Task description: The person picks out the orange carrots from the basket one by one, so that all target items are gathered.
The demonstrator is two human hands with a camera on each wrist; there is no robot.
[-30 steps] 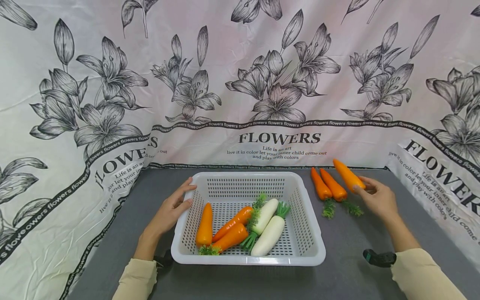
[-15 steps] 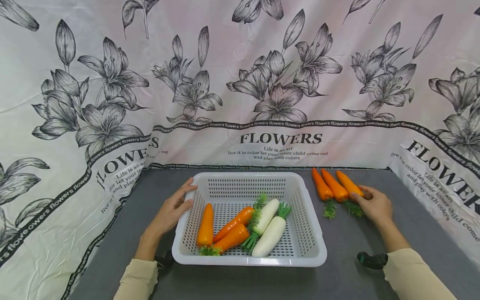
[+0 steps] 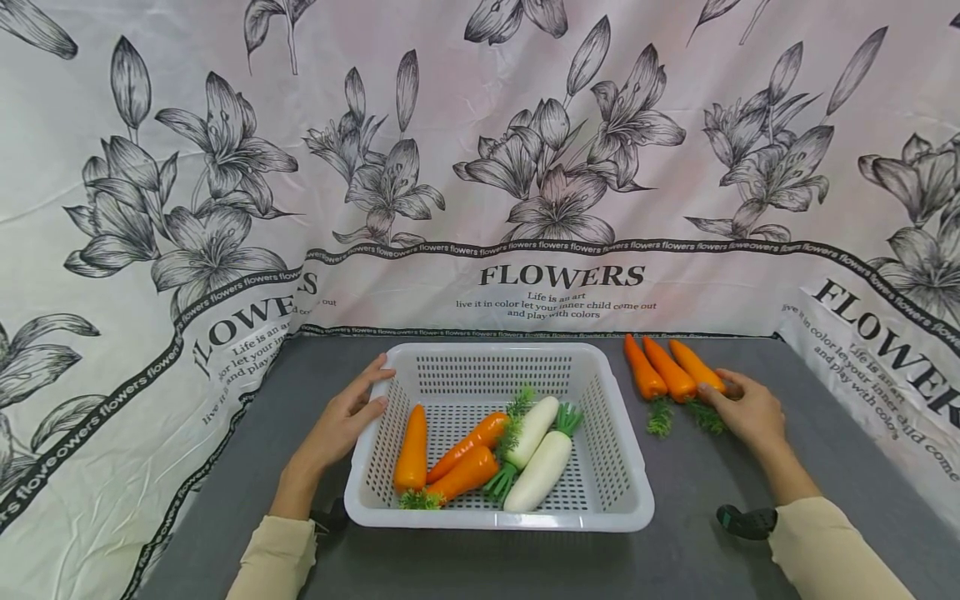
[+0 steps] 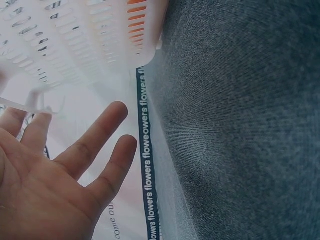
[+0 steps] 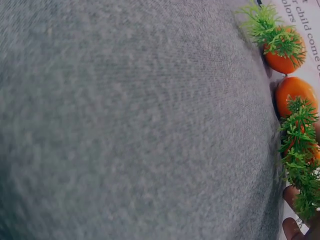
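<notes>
In the head view my left hand (image 3: 341, 421) rests on the left rim of a white perforated plastic basket (image 3: 498, 521). From the left wrist, some fingers of that hand (image 4: 55, 175) look straight and spread below the rim. Inside the basket lie several orange carrots (image 3: 410, 450) and two white radishes (image 3: 538, 473) with green tops. Behind and right of it, my right hand (image 3: 750, 412) holds the thick end of a carrot (image 3: 693, 363) lying on the table. Two more carrots (image 3: 669, 371) lie against its left side. In the right wrist view, green tops (image 5: 300, 145) partly cover the fingers.
The grey tabletop (image 3: 697, 483) surrounds the basket. Behind it and at both sides hangs a white flower-print cloth (image 3: 555, 292). A black strap (image 3: 746, 521) sits at my right wrist.
My right hand has lowered its carrot from a raised, tilted pose onto the table beside the other two. The left hand and basket have stayed in place.
</notes>
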